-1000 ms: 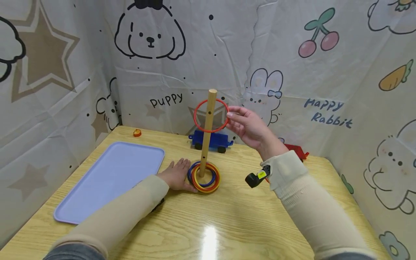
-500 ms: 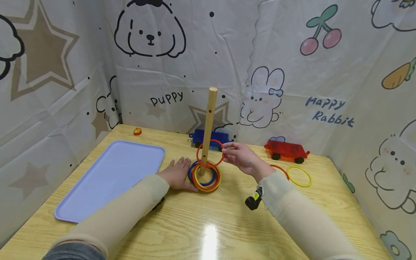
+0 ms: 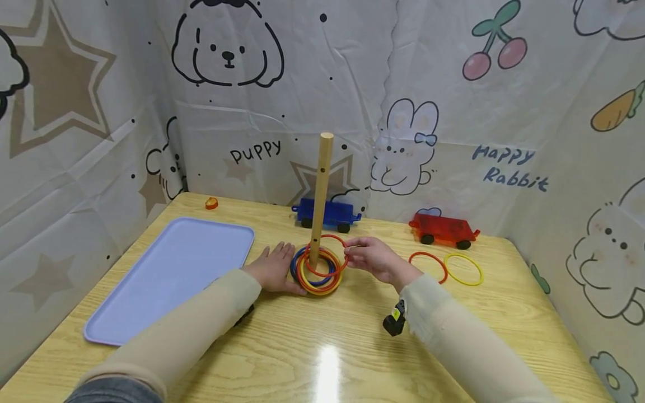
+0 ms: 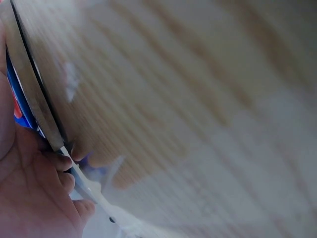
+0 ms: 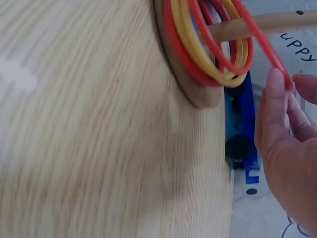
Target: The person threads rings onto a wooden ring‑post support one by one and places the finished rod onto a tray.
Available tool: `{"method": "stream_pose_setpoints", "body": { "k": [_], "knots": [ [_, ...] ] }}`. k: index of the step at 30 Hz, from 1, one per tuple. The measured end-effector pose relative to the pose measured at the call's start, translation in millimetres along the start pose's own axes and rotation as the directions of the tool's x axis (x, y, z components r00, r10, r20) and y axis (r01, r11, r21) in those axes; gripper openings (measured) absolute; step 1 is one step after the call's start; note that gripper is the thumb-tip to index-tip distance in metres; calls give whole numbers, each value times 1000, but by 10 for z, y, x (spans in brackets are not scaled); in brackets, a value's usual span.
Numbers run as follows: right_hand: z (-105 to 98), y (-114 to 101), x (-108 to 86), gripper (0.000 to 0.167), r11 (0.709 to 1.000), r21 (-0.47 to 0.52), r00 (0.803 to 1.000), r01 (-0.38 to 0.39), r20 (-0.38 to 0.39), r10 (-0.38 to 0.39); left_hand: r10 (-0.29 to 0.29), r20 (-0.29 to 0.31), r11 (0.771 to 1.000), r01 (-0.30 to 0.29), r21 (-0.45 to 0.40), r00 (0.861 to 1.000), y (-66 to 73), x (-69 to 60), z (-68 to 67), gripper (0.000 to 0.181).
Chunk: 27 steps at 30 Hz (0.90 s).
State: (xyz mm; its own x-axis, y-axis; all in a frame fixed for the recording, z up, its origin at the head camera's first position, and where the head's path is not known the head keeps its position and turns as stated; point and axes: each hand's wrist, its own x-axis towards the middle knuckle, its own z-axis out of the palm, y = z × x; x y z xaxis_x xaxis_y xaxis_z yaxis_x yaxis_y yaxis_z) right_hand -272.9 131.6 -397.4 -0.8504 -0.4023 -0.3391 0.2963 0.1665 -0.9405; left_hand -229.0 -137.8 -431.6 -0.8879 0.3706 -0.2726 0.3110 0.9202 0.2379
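Observation:
A wooden peg [image 3: 322, 184] rises from a round wooden base [image 5: 202, 96]. Red, yellow and blue rings [image 3: 322, 293] lie stacked around its foot. My right hand [image 3: 375, 260] pinches a red ring [image 3: 328, 235] at its right edge; this ring encircles the peg just above the stack, tilted. In the right wrist view the thumb and fingers grip the same red ring [image 5: 270, 45]. My left hand [image 3: 274, 270] rests at the left side of the base, fingers extended and spread. The left wrist view shows that hand [image 4: 34, 183] against the base's edge, partly cut off.
A lilac tray [image 3: 176, 274] lies on the left. Behind the peg stands a blue toy wagon [image 3: 332, 213], with a red toy wagon [image 3: 444, 229] farther right. A red ring [image 3: 425, 253] and a yellow ring [image 3: 466, 284] lie before it. A small orange object [image 3: 211, 203] sits back left.
My right hand has lowered the red ring down the peg from near its top to just above the stack. The left hand has stayed by the base.

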Motion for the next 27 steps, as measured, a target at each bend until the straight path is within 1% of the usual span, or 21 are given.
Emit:
{"method": "stream_pose_setpoints", "body": {
  "k": [4,6,10,14,16,19,23,25,27],
  "knots": [
    [-111,12,-46,39,998,-62,1000,10,-27,-12,4,-12,1000,-4,-9,1000,-1,5,1,117],
    [-208,17,-81,41,997,-70,999,15,-45,-18,8,-21,1000,-9,-16,1000,-6,9,1,117],
    [-478,38,-156,45,999,-33,994,27,-105,-30,8,-23,1000,-8,-15,1000,-17,16,1,117],
    [-802,47,-258,47,998,35,982,48,-186,-41,6,-22,1000,-6,-14,1000,-17,13,-2,117],
    [-972,49,-320,47,996,64,972,57,-230,-41,5,-20,1000,-5,-13,1000,-19,14,2,117],
    [-1234,78,-405,40,995,75,955,67,-294,-42,4,-16,1000,-4,-11,1000,-25,17,13,117],
    [-1536,144,-507,29,994,95,922,61,-386,-20,2,-14,1000,-2,-15,1000,-25,18,21,118],
    [-1653,191,-551,29,995,84,905,53,-426,-12,0,-12,1000,0,-17,1000,-23,20,22,117],
    [-1752,256,-589,38,999,34,890,27,-456,-9,0,-10,1000,0,-18,1000,-21,24,24,117]
  ]
}}
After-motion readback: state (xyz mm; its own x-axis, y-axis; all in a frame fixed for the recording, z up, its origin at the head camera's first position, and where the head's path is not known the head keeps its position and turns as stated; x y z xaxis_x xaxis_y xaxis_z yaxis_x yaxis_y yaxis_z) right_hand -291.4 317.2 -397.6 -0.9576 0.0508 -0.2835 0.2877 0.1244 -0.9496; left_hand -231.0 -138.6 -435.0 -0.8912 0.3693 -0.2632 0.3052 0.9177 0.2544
